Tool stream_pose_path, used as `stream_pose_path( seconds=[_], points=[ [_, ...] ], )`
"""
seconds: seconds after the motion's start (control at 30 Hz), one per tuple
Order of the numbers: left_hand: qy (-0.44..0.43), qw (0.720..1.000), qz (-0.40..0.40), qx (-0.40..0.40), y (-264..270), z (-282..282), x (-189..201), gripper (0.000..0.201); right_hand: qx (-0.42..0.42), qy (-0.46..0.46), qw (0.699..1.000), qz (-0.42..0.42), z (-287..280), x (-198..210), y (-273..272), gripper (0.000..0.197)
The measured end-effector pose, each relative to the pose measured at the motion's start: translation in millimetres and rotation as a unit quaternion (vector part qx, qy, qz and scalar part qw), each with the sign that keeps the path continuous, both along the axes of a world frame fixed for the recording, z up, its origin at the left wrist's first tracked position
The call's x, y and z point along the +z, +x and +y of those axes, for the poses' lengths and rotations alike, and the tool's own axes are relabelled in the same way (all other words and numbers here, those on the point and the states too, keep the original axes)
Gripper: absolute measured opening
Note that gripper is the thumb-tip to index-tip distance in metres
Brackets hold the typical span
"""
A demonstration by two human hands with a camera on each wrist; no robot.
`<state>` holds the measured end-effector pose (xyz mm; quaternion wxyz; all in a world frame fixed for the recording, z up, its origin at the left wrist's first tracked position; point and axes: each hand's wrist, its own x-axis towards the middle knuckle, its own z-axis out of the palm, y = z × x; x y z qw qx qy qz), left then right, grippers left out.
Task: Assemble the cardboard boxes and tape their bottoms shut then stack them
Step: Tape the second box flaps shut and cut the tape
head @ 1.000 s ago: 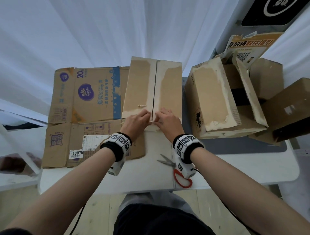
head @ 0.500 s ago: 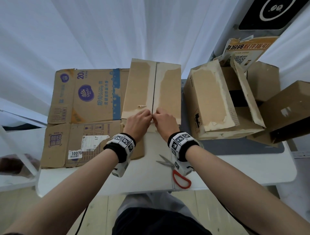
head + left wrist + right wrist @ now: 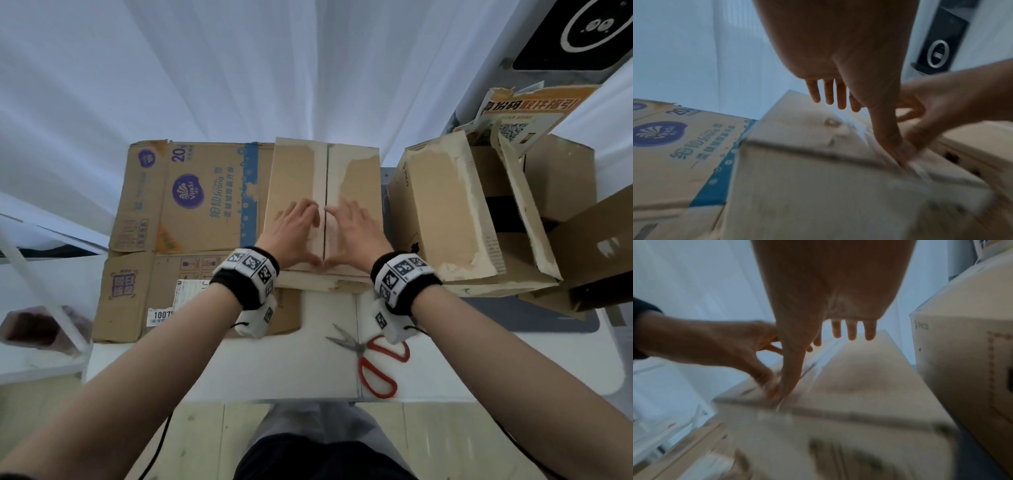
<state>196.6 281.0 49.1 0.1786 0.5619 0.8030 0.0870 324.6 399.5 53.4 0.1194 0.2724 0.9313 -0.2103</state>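
A white table [image 3: 291, 370] is seen; left of the scissors [image 3: 373, 359] a flattened box [image 3: 191, 212] is laid, behind them a box [image 3: 325, 181].

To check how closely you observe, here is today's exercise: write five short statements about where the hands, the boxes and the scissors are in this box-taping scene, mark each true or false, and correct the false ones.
1. Both hands lie flat on the middle box, one on each side of its centre seam. True.
2. The right hand holds the scissors. False: the scissors lie on the table, near the right wrist, untouched.
3. The left hand has straight fingers. True.
4. The printed purple-logo carton stands assembled. False: it lies flattened, left of the middle box.
5. More cardboard boxes sit to the right of the middle box. True.
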Motion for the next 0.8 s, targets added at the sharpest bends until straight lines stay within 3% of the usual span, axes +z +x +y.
stream_pose_path(
  seconds=[0.1, 0.2, 0.4, 0.57, 0.73, 0.8],
  points=[
    [-0.079, 0.997, -0.001, 0.004, -16, 15, -2, 0.137, 0.013, -0.016, 0.998, -0.06, 16, -7, -14, 0.147],
    [-0.145, 0.989, 0.008, 0.003, -24, 20, -9, 0.158, 0.017, -0.012, 0.996, -0.091, 20, -12, -19, 0.152],
    [-0.122, 0.989, 0.085, 0.0, -35, 32, -9, 0.143, -0.002, 0.052, 0.998, -0.033, 29, -8, -30, 0.133],
    [-0.12, 0.989, 0.081, -0.007, -44, 54, -1, 0.135, -0.04, 0.065, 0.997, -0.012, 46, -2, -51, 0.111],
    [-0.12, 0.991, 0.065, -0.009, -74, 79, 4, 0.14, 0.011, -0.003, 0.997, -0.081, 58, -7, -63, 0.146],
    [-0.119, 0.992, 0.034, -0.005, -88, 88, 1, 0.144, 0.03, -0.013, 0.995, -0.099, 59, -11, -63, 0.151]
  ],
)
